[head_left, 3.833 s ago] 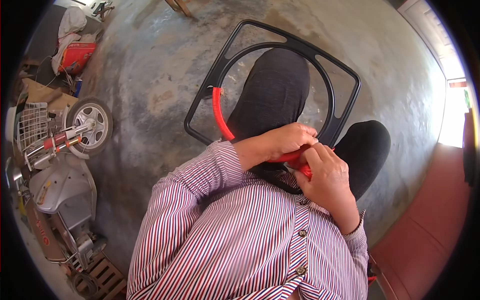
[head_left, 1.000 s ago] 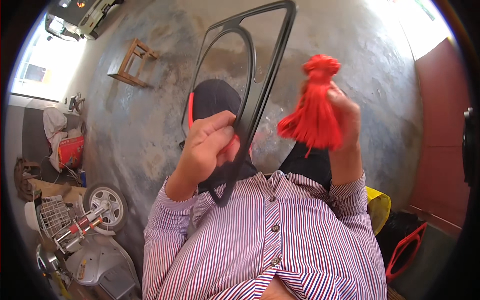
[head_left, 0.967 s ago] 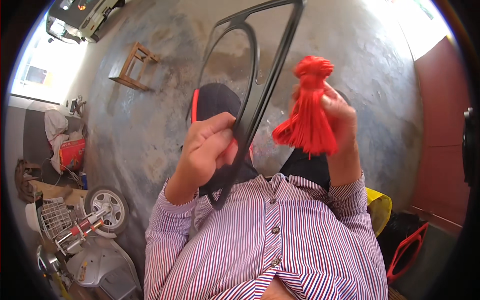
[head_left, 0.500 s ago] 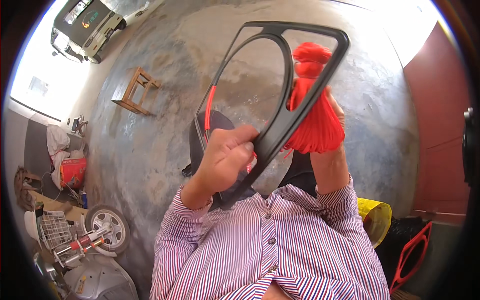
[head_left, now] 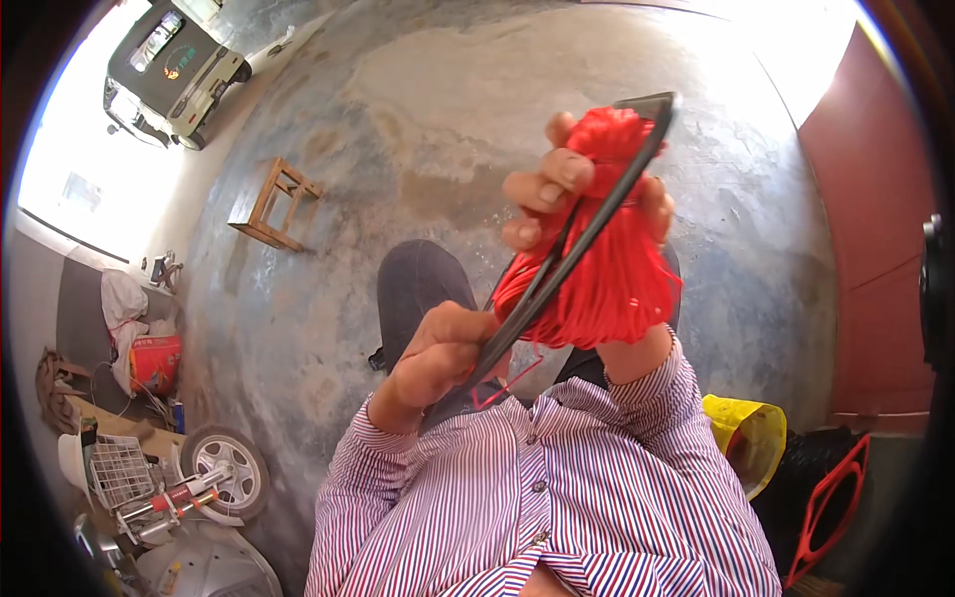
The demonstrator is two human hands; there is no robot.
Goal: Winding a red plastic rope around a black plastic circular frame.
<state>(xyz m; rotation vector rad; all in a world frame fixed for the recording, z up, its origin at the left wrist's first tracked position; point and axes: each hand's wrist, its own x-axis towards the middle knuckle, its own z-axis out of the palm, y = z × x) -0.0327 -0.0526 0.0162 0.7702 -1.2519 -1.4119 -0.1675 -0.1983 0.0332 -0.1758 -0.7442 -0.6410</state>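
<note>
My left hand (head_left: 443, 348) is closed around the lower end of a flat black frame (head_left: 572, 264), which is turned nearly edge-on to me. Its long bar slants up and right, crossing in front of a thick bundle of red cord (head_left: 627, 284). My right hand (head_left: 557, 184) grips the bundle near its tied, narrower top, with fingers curled on both sides of it. The lower part of the cord fans out in loose loops. One thin red strand (head_left: 512, 386) dangles below, near my lap.
A wooden stool (head_left: 269, 214) stands on the concrete floor, with a dark three-wheeled vehicle (head_left: 174, 70) beyond. At left lies a wheel (head_left: 227, 473) of a scooter. A yellow bag (head_left: 761, 433) and a red frame (head_left: 831, 507) are at right, near a red door (head_left: 875, 259).
The black frame has rotated from showing its wide opening to nearly edge-on. My right hand's fingers now show around the bundle, which has moved slightly lower.
</note>
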